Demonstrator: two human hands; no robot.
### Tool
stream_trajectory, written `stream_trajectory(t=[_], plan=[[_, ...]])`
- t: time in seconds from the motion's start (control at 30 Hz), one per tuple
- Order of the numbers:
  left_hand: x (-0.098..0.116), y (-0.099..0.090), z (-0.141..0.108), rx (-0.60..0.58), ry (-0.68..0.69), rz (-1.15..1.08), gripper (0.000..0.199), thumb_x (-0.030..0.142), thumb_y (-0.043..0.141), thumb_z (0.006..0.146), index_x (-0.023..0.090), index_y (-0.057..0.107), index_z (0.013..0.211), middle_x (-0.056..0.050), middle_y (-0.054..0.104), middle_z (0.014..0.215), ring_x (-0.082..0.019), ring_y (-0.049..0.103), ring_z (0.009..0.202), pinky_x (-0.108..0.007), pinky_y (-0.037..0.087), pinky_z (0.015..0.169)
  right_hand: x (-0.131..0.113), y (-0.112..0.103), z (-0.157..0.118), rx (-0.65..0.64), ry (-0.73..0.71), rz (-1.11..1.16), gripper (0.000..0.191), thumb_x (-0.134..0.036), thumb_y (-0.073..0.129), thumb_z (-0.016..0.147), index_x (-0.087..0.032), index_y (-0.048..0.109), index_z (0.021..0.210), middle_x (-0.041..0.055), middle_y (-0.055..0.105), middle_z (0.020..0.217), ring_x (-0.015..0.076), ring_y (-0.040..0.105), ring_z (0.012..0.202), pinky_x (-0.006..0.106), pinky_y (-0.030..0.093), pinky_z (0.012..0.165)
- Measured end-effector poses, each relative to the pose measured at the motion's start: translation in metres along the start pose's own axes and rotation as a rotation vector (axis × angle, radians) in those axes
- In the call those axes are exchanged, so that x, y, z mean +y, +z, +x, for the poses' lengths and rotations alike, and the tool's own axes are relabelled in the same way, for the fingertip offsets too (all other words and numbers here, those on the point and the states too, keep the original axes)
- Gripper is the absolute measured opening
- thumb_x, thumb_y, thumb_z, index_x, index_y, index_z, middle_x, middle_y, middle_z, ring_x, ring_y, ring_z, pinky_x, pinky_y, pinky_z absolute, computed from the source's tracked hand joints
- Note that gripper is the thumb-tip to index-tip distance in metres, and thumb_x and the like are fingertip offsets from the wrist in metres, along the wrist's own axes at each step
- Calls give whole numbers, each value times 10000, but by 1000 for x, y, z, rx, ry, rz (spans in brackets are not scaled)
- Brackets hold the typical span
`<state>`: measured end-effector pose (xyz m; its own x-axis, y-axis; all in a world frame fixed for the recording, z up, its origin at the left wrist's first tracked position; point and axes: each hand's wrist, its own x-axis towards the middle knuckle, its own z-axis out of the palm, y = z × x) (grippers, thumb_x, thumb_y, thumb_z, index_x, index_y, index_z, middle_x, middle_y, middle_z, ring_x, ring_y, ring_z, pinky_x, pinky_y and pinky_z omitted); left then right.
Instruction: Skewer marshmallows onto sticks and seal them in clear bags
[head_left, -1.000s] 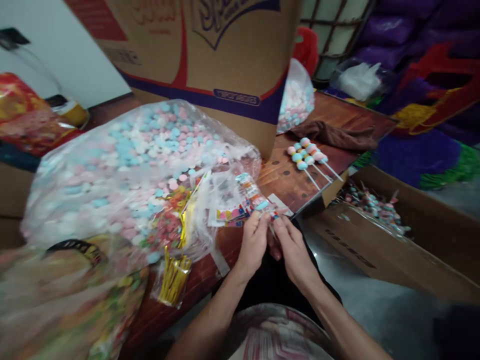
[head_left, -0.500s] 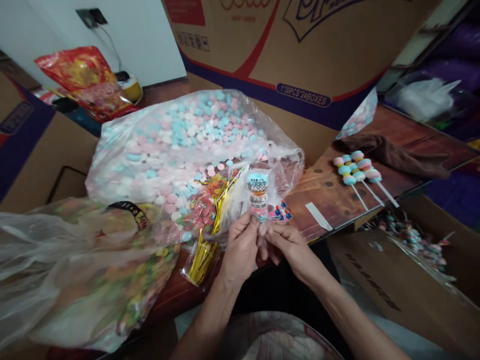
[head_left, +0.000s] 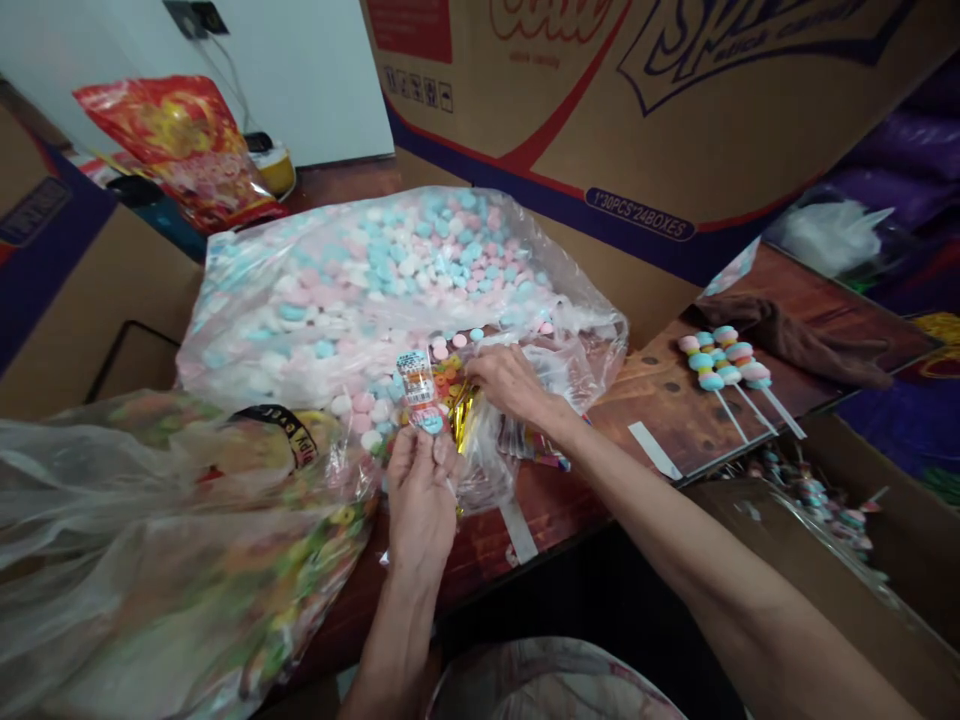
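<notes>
My left hand (head_left: 424, 480) is closed round the lower end of a marshmallow lollipop (head_left: 416, 385) in a clear printed wrapper, held upright. Its blue, white and pink pieces show through the film. My right hand (head_left: 510, 380) reaches over the front of the big bag, its fingers pinched at the upper end of a bundle of gold twist ties (head_left: 463, 415). What lies between those fingertips is hidden. Beside the ties are small orange and yellow candy rings (head_left: 448, 375). Printed wrappers (head_left: 532, 445) lie below my right wrist.
A large clear bag of pastel marshmallows (head_left: 360, 260) fills the middle of the table. Another bag (head_left: 187, 540) with colourful rings stands left. Several unwrapped marshmallow lollipops (head_left: 724, 358) lie right, near a brown cloth (head_left: 795, 340). Cardboard boxes (head_left: 540, 110) stand behind and at lower right.
My hands have parted. The left has carried the wrapped lollipop leftward; the right has let go of its lower end and moved up to the gold twist ties. The view has shifted slightly.
</notes>
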<state>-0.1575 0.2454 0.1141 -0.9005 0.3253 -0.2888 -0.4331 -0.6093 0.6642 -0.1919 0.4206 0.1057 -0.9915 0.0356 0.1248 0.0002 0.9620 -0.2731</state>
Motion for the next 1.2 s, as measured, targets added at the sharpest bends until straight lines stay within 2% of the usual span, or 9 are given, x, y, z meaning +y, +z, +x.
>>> stream_trajectory(t=[0.23, 0.33, 0.43, 0.6, 0.73, 0.9, 1.03, 1.13, 1.2], plan=[[0, 5, 7, 6, -20, 47, 384, 301, 873, 681, 197, 528, 814, 51, 517, 662, -38, 368, 506, -147, 307, 477, 21, -2, -2, 144, -13, 148, 209, -56, 520, 922, -162, 695, 879, 73, 663, 905, 218, 584, 850, 296, 411, 761], [-4, 8, 8, 26, 11, 86, 362, 306, 848, 699, 188, 524, 809, 50, 513, 660, -28, 327, 488, -144, 268, 460, 19, -12, -21, 338, 24, 283, 229, -69, 500, 913, -181, 679, 825, 60, 645, 859, 217, 575, 822, 312, 415, 765], [-13, 12, 6, 72, 57, 160, 280, 299, 779, 755, 183, 540, 843, 48, 514, 660, -26, 307, 473, -149, 233, 441, 6, -21, -57, 550, 164, 640, 150, -143, 570, 891, -192, 656, 779, 12, 620, 746, 186, 546, 712, 289, 413, 683], [-37, 20, -1, -11, 164, 357, 159, 294, 633, 869, 219, 514, 943, 43, 541, 698, -62, 398, 523, -168, 285, 471, -25, -20, -115, 383, 334, 1186, 109, -259, 684, 835, -185, 691, 756, -10, 617, 685, 153, 521, 629, 261, 411, 607], [-55, 24, -6, -157, 183, 504, 117, 279, 597, 894, 216, 503, 865, 35, 524, 728, -86, 420, 585, -198, 346, 534, -28, -13, -130, 402, 433, 1262, 145, -293, 698, 816, -168, 683, 744, 5, 633, 706, 161, 542, 672, 271, 422, 649], [-66, 30, -12, -279, 131, 587, 144, 287, 641, 860, 227, 587, 979, 10, 596, 864, -110, 481, 675, -225, 395, 607, -15, -16, -140, 434, 486, 1279, 176, -312, 705, 793, -163, 653, 715, -7, 593, 670, 148, 507, 638, 264, 398, 626], [-72, 38, -19, -312, 127, 582, 152, 342, 672, 875, 202, 617, 899, -1, 597, 830, -100, 476, 669, -211, 388, 605, -11, -17, -149, 473, 491, 1339, 192, -320, 711, 785, -168, 628, 702, -13, 573, 665, 140, 482, 626, 259, 380, 613], [-73, 45, -23, -295, 24, 460, 236, 345, 716, 848, 170, 582, 764, 18, 524, 691, -65, 385, 562, -179, 328, 524, -12, -15, -153, 492, 506, 1424, 225, -356, 707, 795, -176, 603, 709, -18, 538, 660, 132, 441, 597, 250, 355, 574], [-71, 50, -24, -311, -162, 333, 248, 300, 755, 812, 155, 565, 748, 25, 506, 657, -41, 333, 511, -154, 275, 473, -12, -14, -157, 492, 522, 1498, 261, -402, 708, 797, -185, 584, 726, -17, 519, 678, 131, 417, 590, 246, 355, 559]])
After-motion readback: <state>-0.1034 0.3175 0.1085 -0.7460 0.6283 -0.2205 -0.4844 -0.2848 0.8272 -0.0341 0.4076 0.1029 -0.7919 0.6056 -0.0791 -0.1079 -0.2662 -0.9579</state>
